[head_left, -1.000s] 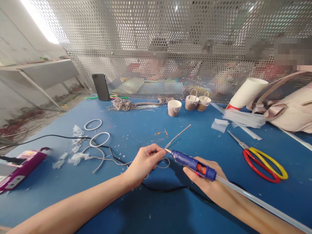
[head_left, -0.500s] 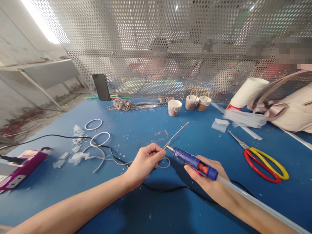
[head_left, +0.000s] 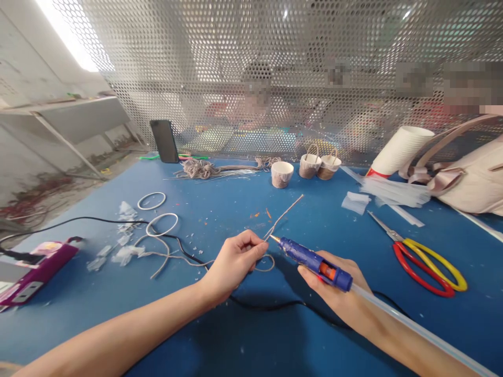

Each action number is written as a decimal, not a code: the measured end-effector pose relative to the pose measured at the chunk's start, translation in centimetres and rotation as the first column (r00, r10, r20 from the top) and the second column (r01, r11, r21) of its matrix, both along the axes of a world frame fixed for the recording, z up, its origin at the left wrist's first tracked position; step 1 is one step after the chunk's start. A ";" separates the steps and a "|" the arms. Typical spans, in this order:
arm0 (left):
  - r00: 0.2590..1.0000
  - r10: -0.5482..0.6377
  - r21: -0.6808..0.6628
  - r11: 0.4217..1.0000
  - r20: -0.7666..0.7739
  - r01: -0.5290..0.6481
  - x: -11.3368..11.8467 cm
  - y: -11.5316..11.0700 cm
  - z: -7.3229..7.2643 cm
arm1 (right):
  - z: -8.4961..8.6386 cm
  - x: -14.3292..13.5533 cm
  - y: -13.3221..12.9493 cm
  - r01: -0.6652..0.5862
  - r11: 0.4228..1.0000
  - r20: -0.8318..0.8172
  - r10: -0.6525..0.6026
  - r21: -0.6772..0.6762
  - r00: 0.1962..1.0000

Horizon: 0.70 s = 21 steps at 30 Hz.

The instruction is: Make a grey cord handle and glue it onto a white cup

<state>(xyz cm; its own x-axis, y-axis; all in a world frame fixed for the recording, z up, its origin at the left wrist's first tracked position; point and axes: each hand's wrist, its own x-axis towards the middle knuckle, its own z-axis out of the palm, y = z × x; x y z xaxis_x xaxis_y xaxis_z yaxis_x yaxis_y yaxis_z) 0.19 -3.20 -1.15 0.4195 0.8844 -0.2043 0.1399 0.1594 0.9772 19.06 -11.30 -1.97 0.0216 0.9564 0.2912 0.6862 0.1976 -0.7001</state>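
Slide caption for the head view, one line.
Left hand pinches a cord; right hand holds a blue glue gun, nozzle near the cord, scissors lying at right.

Your glue gun has a plastic body with a slight shine, and its nozzle looks like smooth metal. The glue stick is translucent and glossy. The twine which you pinch looks fibrous and matt. Your table is smooth, with a soft shine. Your scissors have bare metal blades and glossy plastic handles. The panel is perforated metal; the stacked cups look like matt paper.
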 end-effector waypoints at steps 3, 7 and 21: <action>1.000 0.002 0.001 1.000 0.001 -0.002 0.1 0.0 0.1 | 0.0 0.0 0.0 -0.016 1.000 0.015 0.016 0.002 1.000; 1.000 0.012 0.008 1.000 0.009 -0.012 0.1 0.0 0.1 | -0.1 0.0 0.1 -0.013 1.000 0.004 0.013 0.029 1.000; 1.000 0.020 0.015 1.000 -0.021 -0.020 0.2 -0.1 0.3 | 0.0 -0.1 0.0 -0.004 1.000 0.008 0.004 0.013 1.000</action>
